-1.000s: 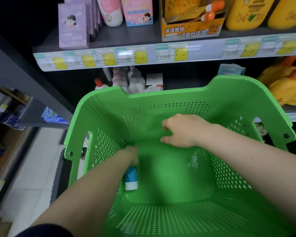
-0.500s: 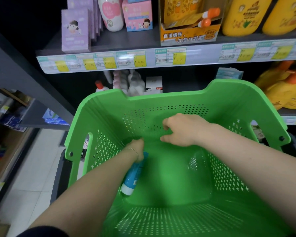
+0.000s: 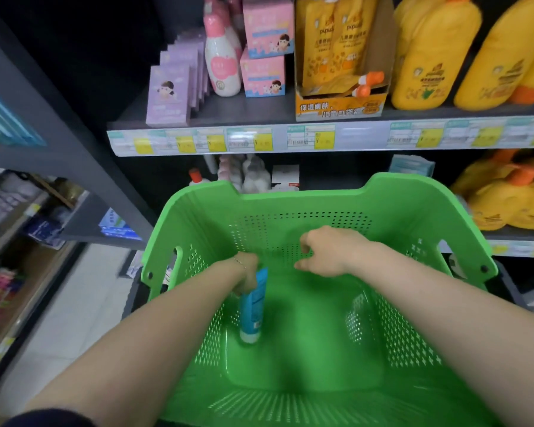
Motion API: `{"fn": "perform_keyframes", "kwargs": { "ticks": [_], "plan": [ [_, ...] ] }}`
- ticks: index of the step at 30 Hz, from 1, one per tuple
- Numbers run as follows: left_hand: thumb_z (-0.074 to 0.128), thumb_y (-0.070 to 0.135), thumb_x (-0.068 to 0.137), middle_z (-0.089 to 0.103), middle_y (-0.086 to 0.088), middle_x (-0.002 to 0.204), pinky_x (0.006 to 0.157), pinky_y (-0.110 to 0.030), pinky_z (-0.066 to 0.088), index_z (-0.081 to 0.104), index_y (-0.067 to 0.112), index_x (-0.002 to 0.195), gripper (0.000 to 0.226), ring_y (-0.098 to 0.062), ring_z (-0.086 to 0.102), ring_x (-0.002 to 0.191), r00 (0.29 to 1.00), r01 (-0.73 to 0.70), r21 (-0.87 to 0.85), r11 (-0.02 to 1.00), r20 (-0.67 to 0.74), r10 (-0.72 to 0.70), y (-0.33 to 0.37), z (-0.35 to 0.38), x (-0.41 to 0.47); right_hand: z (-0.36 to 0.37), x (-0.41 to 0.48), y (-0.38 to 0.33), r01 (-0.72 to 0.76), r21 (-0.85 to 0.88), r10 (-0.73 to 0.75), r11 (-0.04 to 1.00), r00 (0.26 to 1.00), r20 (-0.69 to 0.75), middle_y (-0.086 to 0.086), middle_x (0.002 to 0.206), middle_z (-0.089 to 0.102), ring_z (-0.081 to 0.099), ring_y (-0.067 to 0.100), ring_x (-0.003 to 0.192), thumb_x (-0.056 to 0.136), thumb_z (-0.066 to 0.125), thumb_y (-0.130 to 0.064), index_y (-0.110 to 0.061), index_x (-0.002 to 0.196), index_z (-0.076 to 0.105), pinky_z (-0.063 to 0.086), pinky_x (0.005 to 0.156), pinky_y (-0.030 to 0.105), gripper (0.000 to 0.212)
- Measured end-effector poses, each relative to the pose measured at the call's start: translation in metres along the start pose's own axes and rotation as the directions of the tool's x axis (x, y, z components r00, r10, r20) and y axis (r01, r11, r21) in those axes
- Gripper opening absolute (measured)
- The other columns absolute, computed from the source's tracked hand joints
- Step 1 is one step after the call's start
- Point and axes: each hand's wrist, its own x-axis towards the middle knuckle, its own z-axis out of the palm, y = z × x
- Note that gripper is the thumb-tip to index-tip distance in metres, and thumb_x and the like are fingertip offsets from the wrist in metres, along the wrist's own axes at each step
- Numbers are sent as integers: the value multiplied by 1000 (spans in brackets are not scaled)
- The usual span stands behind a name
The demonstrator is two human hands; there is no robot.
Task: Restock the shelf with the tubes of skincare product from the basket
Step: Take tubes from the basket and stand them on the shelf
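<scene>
One tube (image 3: pixel 252 306) is all the product that shows in the green basket (image 3: pixel 302 197). It is blue with a white cap and stands nearly upright, cap down, close to the left inner wall; whether the cap touches the basket floor cannot be told. The left hand (image 3: pixel 245 274) grips the tube's upper end, fingers wrapped round it. The basket floor in view holds nothing else, so this is judged the last tube or near it, though the forearms hide parts of the floor. Further in, the right hand (image 3: pixel 327 252) hovers before the perforated far wall, fingers loosely curled, with nothing visible in them. Beyond the rim, the lower shelf (image 3: pixel 518 246) carries pale bottles (image 3: pixel 253 174), partly hidden, and yellow packs (image 3: pixel 500 195). The upper shelf (image 3: pixel 253 110) carries purple boxes (image 3: pixel 167 97), a pink-and-white bottle (image 3: pixel 222 63), pink boxes (image 3: pixel 264 75), a carton of yellow pouches (image 3: pixel 339 107) and yellow bottles (image 3: pixel 429 57). No matching blue tubes are seen on either shelf, so earlier restocking cannot be confirmed and the tube's slot cannot be identified. Judgement: the pick is in hand; the lift-out and placing are not yet done.
</scene>
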Motion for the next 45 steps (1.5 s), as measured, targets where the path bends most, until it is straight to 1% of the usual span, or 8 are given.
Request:
{"fn": "perform_keyframes", "kwargs": {
  "ticks": [10,16,19,26,33,36,43,45],
  "plan": [
    [55,6,86,58,-8,89,65,-30,54,55,5,95,9,-21,55,72,965,-78,-109,991,-259,47,12,-46,-44,11,1,-5,-14,110,9,994,999,54,6,127,57,57,24,108,91,57,-45,-15,129,52,48,88,34,49],
    [53,10,83,56,-9,86,65,-31,46,55,9,90,7,-23,52,75,880,-194,-223,955,-470,69,20,-75,-83,11,-3,-19,20,384,-39,923,998,43,10,141,45,49,25,122,86,67,-38,-7,146,26,42,94,28,79],
    [54,5,81,54,-10,81,64,-35,49,51,9,82,5,-21,52,70,836,-278,-337,899,-546,54,22,-88,-101,10,-3,-23,54,547,-35,836,998,-45,0,117,53,54,18,100,77,76,-38,-10,133,36,44,81,27,74],
    [66,14,75,63,-13,76,72,-48,56,57,6,77,12,-31,65,71,720,-414,-369,832,-692,51,24,-126,-148,-20,-16,-27,231,699,6,677,948,-319,-3,111,60,58,13,93,68,83,-42,-17,120,49,50,77,28,67],
    [48,53,91,66,-2,77,64,-33,49,58,17,80,39,-21,64,72,604,-556,-257,791,-778,172,19,-160,-191,-78,-33,-12,328,727,-108,604,937,-334,4,105,69,67,18,92,76,80,-21,-11,116,59,55,83,33,46],
    [57,53,85,65,1,89,65,-30,49,60,16,90,37,-18,63,79,611,-606,-304,735,-770,186,10,-169,-200,-104,-46,-9,330,754,-145,568,942,-303,-1,103,67,62,8,84,83,72,-14,-16,120,56,46,66,16,40],
    [83,27,70,60,0,119,96,-36,49,52,16,119,60,-12,59,109,726,-571,-380,728,-647,233,-7,-182,-202,-159,-63,-11,371,829,-188,419,928,-320,5,122,64,61,23,112,85,67,-9,-22,126,51,48,97,41,45],
    [82,22,71,63,1,117,90,-34,53,52,18,118,57,-8,62,104,732,-587,-417,694,-640,234,-7,-187,-204,-171,-66,-15,379,853,-205,359,924,-324,8,121,65,61,27,111,86,65,-7,-20,119,50,45,100,44,39]
  ]
}}
